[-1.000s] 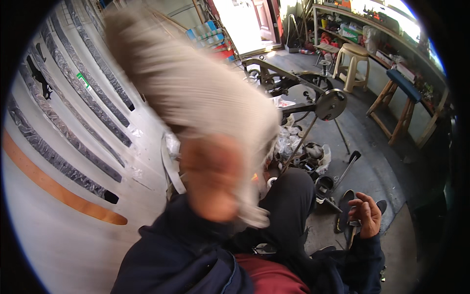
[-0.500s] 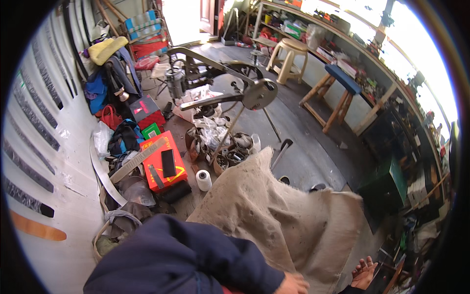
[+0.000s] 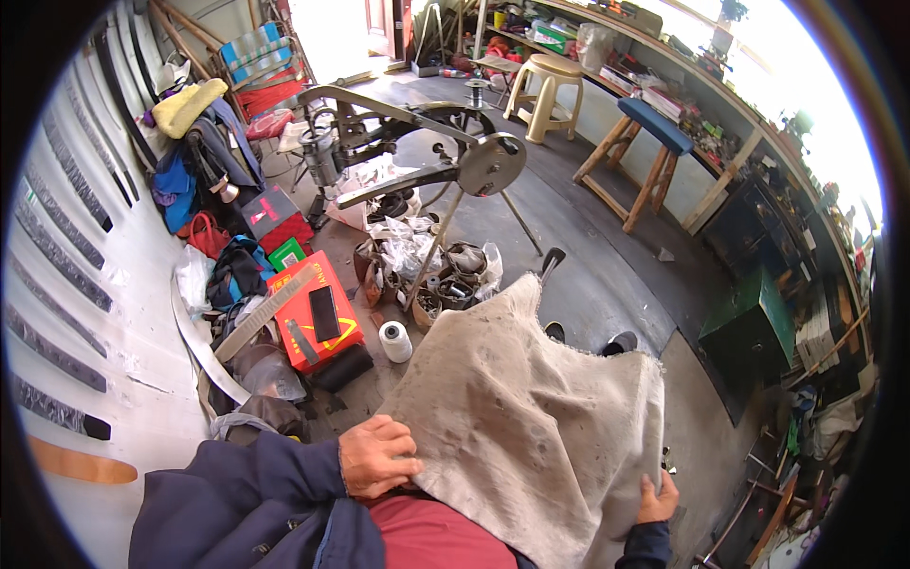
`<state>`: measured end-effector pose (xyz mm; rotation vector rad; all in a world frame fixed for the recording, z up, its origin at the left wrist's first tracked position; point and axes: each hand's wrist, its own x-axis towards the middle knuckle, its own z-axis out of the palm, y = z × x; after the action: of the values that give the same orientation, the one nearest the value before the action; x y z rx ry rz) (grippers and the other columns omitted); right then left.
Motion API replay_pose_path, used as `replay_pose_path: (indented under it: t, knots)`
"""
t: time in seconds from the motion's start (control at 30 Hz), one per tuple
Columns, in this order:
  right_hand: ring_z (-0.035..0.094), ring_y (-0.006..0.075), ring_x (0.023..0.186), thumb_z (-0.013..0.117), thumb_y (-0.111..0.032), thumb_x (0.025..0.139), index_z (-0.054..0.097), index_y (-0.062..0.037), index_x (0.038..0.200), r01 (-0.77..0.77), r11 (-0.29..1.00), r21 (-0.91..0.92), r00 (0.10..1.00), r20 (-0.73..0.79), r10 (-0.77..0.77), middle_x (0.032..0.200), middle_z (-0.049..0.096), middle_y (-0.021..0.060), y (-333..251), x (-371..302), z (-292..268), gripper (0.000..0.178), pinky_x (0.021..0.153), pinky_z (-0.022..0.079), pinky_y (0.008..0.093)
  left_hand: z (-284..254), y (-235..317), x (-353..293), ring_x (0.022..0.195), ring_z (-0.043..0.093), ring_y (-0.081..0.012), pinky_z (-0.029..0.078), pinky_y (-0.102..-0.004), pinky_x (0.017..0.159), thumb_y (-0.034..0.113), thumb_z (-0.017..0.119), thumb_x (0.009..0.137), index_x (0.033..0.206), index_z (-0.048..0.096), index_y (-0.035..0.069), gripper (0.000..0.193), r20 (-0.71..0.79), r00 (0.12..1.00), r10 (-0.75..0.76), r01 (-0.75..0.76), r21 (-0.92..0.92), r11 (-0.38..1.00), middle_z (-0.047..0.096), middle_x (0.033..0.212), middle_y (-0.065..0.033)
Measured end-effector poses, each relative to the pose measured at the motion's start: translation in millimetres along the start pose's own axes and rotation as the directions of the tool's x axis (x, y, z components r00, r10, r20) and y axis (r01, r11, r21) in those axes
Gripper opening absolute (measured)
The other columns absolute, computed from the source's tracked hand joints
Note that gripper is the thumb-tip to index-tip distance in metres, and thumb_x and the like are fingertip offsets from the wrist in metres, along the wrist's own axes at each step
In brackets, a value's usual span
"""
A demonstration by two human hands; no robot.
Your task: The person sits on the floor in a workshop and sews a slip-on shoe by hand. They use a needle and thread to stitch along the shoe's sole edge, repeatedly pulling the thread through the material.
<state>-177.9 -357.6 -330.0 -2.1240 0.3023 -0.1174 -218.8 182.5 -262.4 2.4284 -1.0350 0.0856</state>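
A worn beige canvas cloth [image 3: 531, 398] with dark spots and a frayed far edge drapes over my lap and knees. My left hand [image 3: 379, 457] has its fingers curled on the cloth's near left edge, beside the dark red garment at my waist. At the cloth's right edge, my right hand [image 3: 656, 498] pinches the fabric between thumb and fingers. Part of a dark shoe [image 3: 620, 342] shows past the cloth's far edge.
Ahead stands a hand-cranked metal machine [image 3: 417, 152] on thin legs, with bags of small parts below. To the left are a white thread cone [image 3: 394, 341] and a red box [image 3: 318, 308] bearing a phone. A blue-topped stool [image 3: 645, 142] and green box [image 3: 749, 322] stand right.
My left hand has moved left from the lower right and now grips the cloth's near edge. My right hand, open before, has closed on the right edge. The cloth's right side has shifted left.
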Motion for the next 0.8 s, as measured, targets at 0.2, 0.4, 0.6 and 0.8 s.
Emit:
replay_pose_path:
  t: [0.2,0.4,0.6,0.8]
  knots:
    - [0.067,0.0171,0.091,0.071,-0.013,0.093,0.071,0.0053,0.114,0.130,0.985,-0.111,0.978,-0.147,-0.146,0.097,0.075,0.0084,-6.5,0.5,-95.7,0.028,0.090,0.051,0.0311,2.1,9.7,6.5,0.088,0.063,-0.0267,0.049,-0.0392,0.075,0.015,0.072,0.082,0.096,0.063,0.012,0.017,0.038,0.999,0.019,-0.003,-0.373,0.928,0.062,0.088,-0.0043]
    - [0.065,0.0287,0.105,0.082,-0.013,0.071,0.050,-0.0061,0.150,-0.006,0.519,-0.855,0.989,-0.082,-0.123,0.128,0.065,0.0211,39.2,-35.5,-127.1,0.086,0.088,0.054,0.0403,-16.1,10.3,34.8,0.076,0.067,-0.0320,0.050,-0.0417,0.065,0.030,0.072,0.094,0.103,0.068,0.012,0.020,0.399,0.917,-0.026,0.280,-0.595,0.753,0.067,0.080,-0.0105]
    - [0.062,0.0273,0.111,0.077,-0.015,0.081,0.053,-0.0045,0.148,0.265,0.874,-0.406,0.951,-0.040,-0.307,0.139,0.060,0.0135,-104.8,-2.9,-53.8,0.072,0.084,0.054,0.0357,-15.5,-61.2,128.3,0.090,0.068,-0.0329,0.056,-0.0407,0.080,0.019,0.073,0.092,0.099,0.072,0.009,0.013,-0.302,0.952,-0.059,-0.060,-0.370,0.927,0.071,0.096,-0.0117]
    - [0.067,0.0233,0.097,0.075,-0.005,0.084,0.062,-0.0026,0.136,0.571,0.821,-0.007,0.821,0.030,-0.570,0.131,0.063,0.0157,-229.2,41.8,84.0,0.053,0.077,0.056,0.0329,51.6,-194.5,189.2,0.105,0.070,-0.0238,0.053,-0.0372,0.092,0.021,0.065,0.100,0.122,0.067,0.004,0.028,-0.122,0.748,-0.652,0.439,-0.647,0.624,0.073,0.115,-0.0126]
